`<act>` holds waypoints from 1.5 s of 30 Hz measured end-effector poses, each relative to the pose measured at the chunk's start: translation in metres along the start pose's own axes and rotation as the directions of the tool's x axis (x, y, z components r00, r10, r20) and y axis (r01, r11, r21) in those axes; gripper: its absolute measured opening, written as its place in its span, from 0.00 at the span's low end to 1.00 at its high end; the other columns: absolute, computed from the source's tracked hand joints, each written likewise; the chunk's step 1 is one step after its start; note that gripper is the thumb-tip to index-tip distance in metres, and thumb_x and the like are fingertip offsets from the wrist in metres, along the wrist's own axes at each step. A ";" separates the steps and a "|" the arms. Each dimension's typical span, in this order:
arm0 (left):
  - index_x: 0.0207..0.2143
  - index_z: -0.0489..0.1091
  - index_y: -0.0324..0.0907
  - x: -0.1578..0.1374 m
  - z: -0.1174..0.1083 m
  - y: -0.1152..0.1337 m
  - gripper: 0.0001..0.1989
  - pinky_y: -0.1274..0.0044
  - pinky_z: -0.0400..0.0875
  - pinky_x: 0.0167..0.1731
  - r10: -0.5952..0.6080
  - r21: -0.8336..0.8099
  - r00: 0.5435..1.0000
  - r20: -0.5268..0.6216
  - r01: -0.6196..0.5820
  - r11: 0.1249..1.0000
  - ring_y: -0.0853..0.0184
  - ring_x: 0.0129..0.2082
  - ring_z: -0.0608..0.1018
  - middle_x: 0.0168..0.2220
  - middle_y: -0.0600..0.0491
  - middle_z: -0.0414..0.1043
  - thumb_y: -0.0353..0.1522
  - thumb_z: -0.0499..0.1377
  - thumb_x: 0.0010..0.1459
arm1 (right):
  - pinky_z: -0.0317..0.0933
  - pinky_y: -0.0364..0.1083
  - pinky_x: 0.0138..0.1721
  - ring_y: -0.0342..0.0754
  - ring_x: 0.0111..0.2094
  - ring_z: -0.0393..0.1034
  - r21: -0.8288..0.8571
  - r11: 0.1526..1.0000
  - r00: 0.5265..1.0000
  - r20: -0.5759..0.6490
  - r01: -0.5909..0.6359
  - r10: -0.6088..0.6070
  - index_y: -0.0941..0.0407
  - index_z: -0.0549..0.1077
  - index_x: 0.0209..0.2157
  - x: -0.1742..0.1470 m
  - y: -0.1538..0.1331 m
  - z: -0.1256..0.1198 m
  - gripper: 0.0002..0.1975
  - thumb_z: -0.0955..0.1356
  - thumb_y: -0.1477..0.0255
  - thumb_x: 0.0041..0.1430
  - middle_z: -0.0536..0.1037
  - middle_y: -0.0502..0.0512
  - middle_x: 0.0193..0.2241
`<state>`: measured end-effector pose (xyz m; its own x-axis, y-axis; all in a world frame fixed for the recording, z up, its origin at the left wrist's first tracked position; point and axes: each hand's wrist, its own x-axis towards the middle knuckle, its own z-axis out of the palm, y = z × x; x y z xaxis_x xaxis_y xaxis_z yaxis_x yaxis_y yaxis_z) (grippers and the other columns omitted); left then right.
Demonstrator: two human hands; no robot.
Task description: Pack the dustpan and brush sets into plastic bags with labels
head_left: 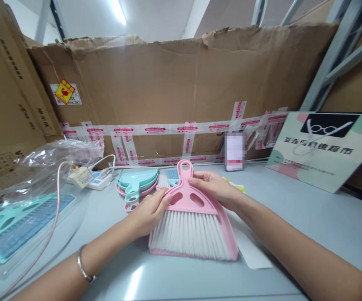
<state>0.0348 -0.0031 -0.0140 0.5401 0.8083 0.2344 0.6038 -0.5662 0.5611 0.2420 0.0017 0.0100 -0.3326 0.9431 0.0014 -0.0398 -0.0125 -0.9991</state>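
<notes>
Lying at far left on a grey table (325, 234), under clear film: a turquoise brush (32, 225) with blue bristles. Next, crumpled clear plastic (58, 156), then a plug adapter (81, 176) beside a white power strip (102, 180). Worn on the left wrist, a silver bracelet (80, 263). Stacked beyond the left hand (151, 212), turquoise and pink dustpans (143, 177).

At center, held between both hands: a pink brush (185, 194) nested in a pink dustpan (230, 236), with the handle pointing away from the camera and the white bristles fanned toward it. Clasped along its left edge by the left hand, with the thumb across the front near the left oval hole and the other fingers curled mostly out of sight. Gripped at upper right by the right hand (214, 186), with the thumb at the base of the handle and the fingers largely hidden behind the edge. Caught between the thumbs, the brush's pink shoulder.

Past the right hand, propped before a taped carton (168, 83), a phone (235, 152) with a blurred screen. Partly beneath the right forearm, a white sheet (258, 253). Leaning at far right, a printed bag (312, 165) showing eyeglasses on a black panel.
</notes>
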 end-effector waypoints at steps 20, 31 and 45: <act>0.34 0.61 0.43 -0.001 0.003 0.011 0.18 0.72 0.61 0.32 -0.126 0.119 0.992 0.009 0.124 0.985 0.59 0.33 0.74 0.31 0.50 0.71 0.40 0.36 0.63 | 0.54 0.43 0.25 0.42 0.20 0.60 -0.275 0.961 0.969 -0.233 0.018 -0.085 0.60 0.73 0.18 0.010 0.012 0.004 0.20 0.70 0.55 0.38 0.68 0.48 0.15; 0.31 0.65 0.42 0.004 0.006 0.004 0.18 0.72 0.63 0.36 -0.109 -0.044 0.993 -0.044 0.107 0.993 0.62 0.34 0.73 0.32 0.51 0.72 0.41 0.41 0.62 | 0.55 0.42 0.25 0.42 0.21 0.62 -0.312 0.950 0.968 -0.230 0.026 -0.102 0.60 0.73 0.21 0.016 0.020 0.004 0.19 0.69 0.55 0.42 0.70 0.48 0.16; 0.29 0.63 0.41 0.003 0.013 0.008 0.18 0.74 0.62 0.32 -0.122 -0.149 0.987 -0.107 0.106 0.983 0.65 0.30 0.70 0.28 0.53 0.70 0.40 0.40 0.62 | 0.43 0.40 0.19 0.37 0.16 0.49 -0.435 0.900 0.976 -0.177 0.036 -0.125 0.57 0.60 0.15 0.015 0.018 0.011 0.26 0.66 0.47 0.41 0.55 0.44 0.13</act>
<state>0.0490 -0.0075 -0.0194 0.3962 0.8840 0.2480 0.5633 -0.4473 0.6947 0.2263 0.0123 -0.0074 -0.1527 0.9811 0.1187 0.3624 0.1673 -0.9169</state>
